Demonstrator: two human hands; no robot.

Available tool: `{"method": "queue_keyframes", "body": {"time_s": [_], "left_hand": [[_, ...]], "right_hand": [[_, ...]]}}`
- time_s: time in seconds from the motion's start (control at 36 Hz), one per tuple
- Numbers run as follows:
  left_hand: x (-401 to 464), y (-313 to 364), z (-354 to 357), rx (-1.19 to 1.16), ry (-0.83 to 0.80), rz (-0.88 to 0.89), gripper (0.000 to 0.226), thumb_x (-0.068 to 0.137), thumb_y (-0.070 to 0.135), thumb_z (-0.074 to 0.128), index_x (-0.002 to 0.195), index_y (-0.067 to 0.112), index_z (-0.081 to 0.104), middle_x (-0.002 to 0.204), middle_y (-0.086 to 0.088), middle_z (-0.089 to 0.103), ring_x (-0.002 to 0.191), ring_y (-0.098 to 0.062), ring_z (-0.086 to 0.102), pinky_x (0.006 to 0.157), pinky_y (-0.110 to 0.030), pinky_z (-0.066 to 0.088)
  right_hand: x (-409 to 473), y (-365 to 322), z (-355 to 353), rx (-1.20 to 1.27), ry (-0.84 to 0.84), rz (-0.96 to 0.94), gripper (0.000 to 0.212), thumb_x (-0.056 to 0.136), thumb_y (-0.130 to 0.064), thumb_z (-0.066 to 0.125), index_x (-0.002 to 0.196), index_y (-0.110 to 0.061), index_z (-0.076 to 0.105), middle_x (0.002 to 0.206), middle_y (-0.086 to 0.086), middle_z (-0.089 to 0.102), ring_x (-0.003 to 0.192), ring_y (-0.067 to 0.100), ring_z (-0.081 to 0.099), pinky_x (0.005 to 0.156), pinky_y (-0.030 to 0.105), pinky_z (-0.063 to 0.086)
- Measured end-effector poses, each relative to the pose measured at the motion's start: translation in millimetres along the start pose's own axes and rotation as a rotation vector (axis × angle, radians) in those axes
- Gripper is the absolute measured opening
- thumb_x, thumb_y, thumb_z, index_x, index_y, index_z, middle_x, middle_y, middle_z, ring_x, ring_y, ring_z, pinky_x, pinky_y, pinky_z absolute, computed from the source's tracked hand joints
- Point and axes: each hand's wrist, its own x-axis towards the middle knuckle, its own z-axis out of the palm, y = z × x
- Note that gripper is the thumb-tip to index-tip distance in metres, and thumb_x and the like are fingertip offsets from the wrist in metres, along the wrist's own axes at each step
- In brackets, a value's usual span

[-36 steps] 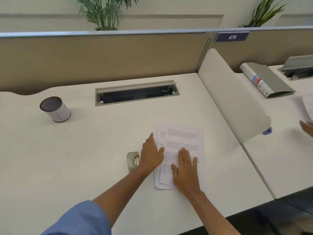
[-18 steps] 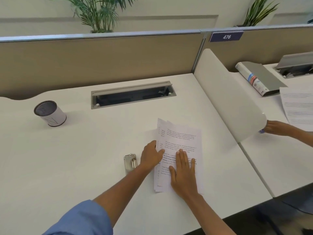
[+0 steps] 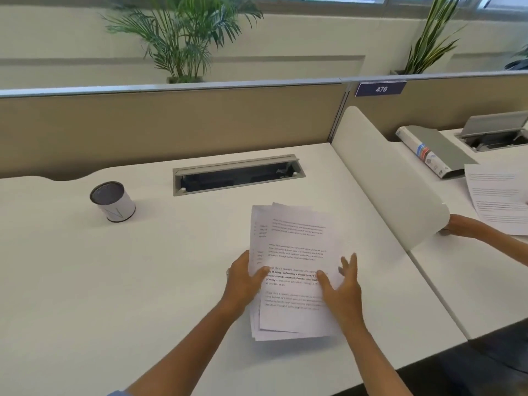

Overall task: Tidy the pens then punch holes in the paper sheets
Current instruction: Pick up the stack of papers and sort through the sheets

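Observation:
A stack of printed paper sheets (image 3: 297,241) is raised a little off the white desk (image 3: 143,267), its bottom edge casting a shadow. My left hand (image 3: 243,278) grips the stack's left edge, thumb on top. My right hand (image 3: 341,290) lies over the right edge with its fingers spread and blurred. A white pen cup (image 3: 113,202) with a dark mesh rim stands at the far left; no pens show. The metal hole punch is almost hidden behind my left hand.
A grey cable slot (image 3: 237,175) is set into the desk behind the sheets. A white rounded divider (image 3: 394,178) borders the right side. Beyond it another person's hand (image 3: 463,227) reaches in, near loose papers (image 3: 500,195) and a grey binder (image 3: 434,152).
The sheets lay flat under both my hands; now my left hand grips their edge and the stack is lifted and tilted. My right fingers have come up off the paper.

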Motion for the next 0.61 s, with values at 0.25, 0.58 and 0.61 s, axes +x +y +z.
{"method": "queue_keyframes", "body": {"time_s": [0.25,0.58,0.61], "left_hand": [[-63.2,7.6,-102.7,-0.076,0.022,-0.03,0.037,0.096,0.034,0.076,0.13,0.037,0.061,0.117,0.022,0.078,0.1,-0.009,0.08,0.068,-0.024,0.064],[-105.6,-0.1,-198.4,-0.092,0.054,-0.048,0.037,0.102,0.039,0.067,0.138,0.031,0.061,0.131,0.011,0.075,0.113,-0.014,0.077,0.093,-0.037,0.065],[-107.1,-0.8,-203.4,-0.088,0.072,-0.05,0.037,0.103,0.038,0.067,0.138,0.03,0.061,0.131,0.01,0.075,0.113,-0.014,0.077,0.095,-0.039,0.065]], "right_hand": [[-33.4,-65.9,34.6,0.375,-0.434,0.194,0.033,0.093,-0.02,0.079,0.124,-0.016,0.071,0.119,0.006,0.08,0.104,0.023,0.079,0.09,0.042,0.062],[-95.5,-134.4,123.5,0.28,-0.664,0.139,0.031,0.094,-0.024,0.077,0.125,-0.021,0.071,0.114,-0.004,0.082,0.102,0.016,0.079,0.081,0.033,0.062],[-99.3,-138.3,128.9,0.275,-0.66,0.134,0.031,0.094,-0.022,0.077,0.125,-0.021,0.071,0.114,-0.004,0.082,0.101,0.015,0.079,0.077,0.029,0.061]]}}
